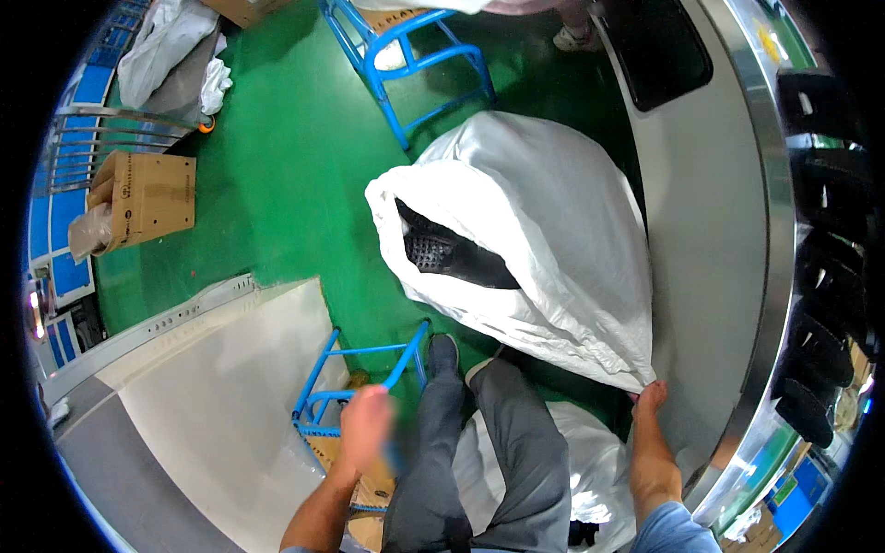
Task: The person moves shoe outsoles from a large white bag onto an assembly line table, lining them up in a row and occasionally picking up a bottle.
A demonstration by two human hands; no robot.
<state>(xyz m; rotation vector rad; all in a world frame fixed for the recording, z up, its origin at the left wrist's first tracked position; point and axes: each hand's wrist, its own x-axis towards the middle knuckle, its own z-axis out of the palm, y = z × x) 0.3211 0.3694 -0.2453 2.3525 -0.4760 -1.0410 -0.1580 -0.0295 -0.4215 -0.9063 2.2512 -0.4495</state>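
A large white sack (572, 221) lies on the floor ahead of me, with its mouth gaping toward the left. Black items with a studded surface (430, 252) show inside the opening. My right hand (652, 396) is closed on the sack's near right corner and pulls the cloth taut. On the left, my left hand (365, 426) is closed round the tube of a blue metal stool frame (323, 382) beside my leg. A blurred patch hides part of the fingers there. Cardboard (327, 452) shows within this frame.
A second blue frame (406, 60) stands farther off, near another person's shoe (576, 39). A cardboard box (152, 198) sits at the left. Another white sack (590, 461) lies by my legs. Along the right runs a grey-sided bench (714, 212) with several black pieces (825, 263) beyond its edge.
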